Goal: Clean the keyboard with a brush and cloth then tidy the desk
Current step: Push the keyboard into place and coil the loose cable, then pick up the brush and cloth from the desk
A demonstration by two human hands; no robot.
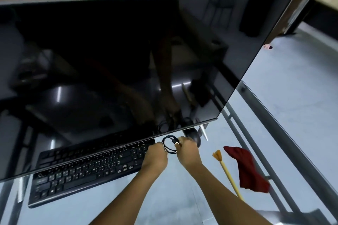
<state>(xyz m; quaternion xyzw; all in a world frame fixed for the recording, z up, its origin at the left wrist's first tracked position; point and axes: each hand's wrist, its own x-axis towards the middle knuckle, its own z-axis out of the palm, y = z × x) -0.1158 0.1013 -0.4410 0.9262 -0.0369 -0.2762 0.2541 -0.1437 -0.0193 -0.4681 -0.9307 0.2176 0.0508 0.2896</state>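
Observation:
A black keyboard (82, 171) lies on the glass desk, its far edge hidden under the monitor. Just right of the keyboard, my left hand (155, 155) and my right hand (188, 150) together hold a coiled black cable (169, 145) between them. A yellow-handled brush (225, 170) with orange bristles lies on the desk to the right of my right arm. A dark red cloth (248, 170) lies crumpled beside the brush, near the desk's right edge.
A large dark monitor (128, 60) leans over the desk and fills most of the view. A black mouse (192, 134) sits just beyond my right hand, by the monitor's metal stand foot (204, 132). The glass desk (164, 197) has a grey metal frame on its right.

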